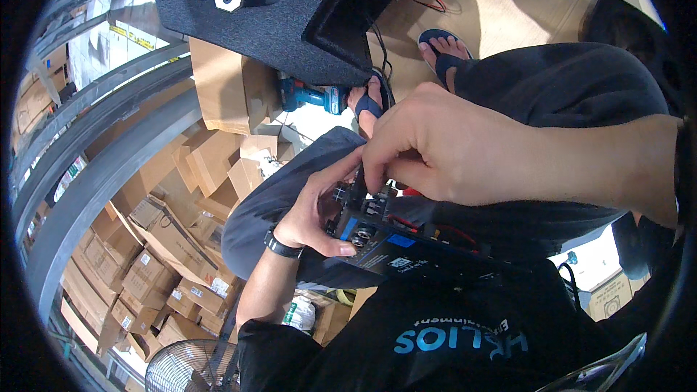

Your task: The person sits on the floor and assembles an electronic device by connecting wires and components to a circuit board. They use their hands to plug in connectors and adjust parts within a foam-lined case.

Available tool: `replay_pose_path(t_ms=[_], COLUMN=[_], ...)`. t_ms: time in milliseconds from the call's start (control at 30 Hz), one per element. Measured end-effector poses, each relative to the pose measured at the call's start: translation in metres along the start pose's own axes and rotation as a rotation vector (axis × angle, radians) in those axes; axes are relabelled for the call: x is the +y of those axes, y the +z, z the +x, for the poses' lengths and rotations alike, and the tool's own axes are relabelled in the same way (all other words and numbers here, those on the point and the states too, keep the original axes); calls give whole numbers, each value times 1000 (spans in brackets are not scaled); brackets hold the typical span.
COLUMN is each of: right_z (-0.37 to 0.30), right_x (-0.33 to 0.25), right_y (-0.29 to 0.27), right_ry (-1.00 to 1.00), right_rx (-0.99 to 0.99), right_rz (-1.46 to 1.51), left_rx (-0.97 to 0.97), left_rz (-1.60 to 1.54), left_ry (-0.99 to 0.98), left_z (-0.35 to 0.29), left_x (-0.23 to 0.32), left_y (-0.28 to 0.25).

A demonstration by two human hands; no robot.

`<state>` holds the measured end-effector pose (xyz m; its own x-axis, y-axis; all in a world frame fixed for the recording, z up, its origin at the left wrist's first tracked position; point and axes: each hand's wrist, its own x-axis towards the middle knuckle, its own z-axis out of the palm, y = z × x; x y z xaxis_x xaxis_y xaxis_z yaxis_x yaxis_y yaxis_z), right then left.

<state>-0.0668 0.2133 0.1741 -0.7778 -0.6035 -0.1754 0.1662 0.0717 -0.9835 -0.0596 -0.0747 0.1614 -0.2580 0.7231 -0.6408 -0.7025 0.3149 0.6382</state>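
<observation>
My left hand (316, 214) is wrapped round one end of a black amplifier module (428, 265), its thumb on the face and its fingers behind. The module has a flat panel with round sockets, blue patches, small circuit parts along its upper edge and red and black wires. It is held over my lap, close to my shirt. My right hand (443, 149) reaches in from the right, thumb and forefinger pinched at the parts on the module's upper edge. Whatever lies between those fingertips is hidden.
A black textured speaker cabinet (268, 25) with an open recess and loose wires stands ahead. Beside it are a teal cordless drill (319, 98) and a cardboard box (225, 91). Metal rails (123, 174), several stacked cartons (149, 276) and a fan (192, 366) are to the left.
</observation>
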Motion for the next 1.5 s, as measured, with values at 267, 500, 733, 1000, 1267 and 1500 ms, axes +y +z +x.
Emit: replay_pose_path(t_ms=[267,500,733,1000,1267,1500], right_z=[3,4,0,7,11,10], right_x=[5,8,2,0,-8,-10], right_y=[3,-1,-3,-5,-12,-12], right_ry=[-118,-136,-44,-64,56,65], right_rx=[7,-48,-56,-105,-167,-188], right_rz=[-118,-115,-57,-151,-77,-92], left_rx=[13,3,4,-18,17,48], left_rz=[15,35,-22,38,50,44], left_ry=[-21,-17,-36,-2,47,-4], left_z=[-1,0,-2,0,1,-4], left_x=[0,1,-1,0,1,1], left_y=[0,0,3,3,6,9])
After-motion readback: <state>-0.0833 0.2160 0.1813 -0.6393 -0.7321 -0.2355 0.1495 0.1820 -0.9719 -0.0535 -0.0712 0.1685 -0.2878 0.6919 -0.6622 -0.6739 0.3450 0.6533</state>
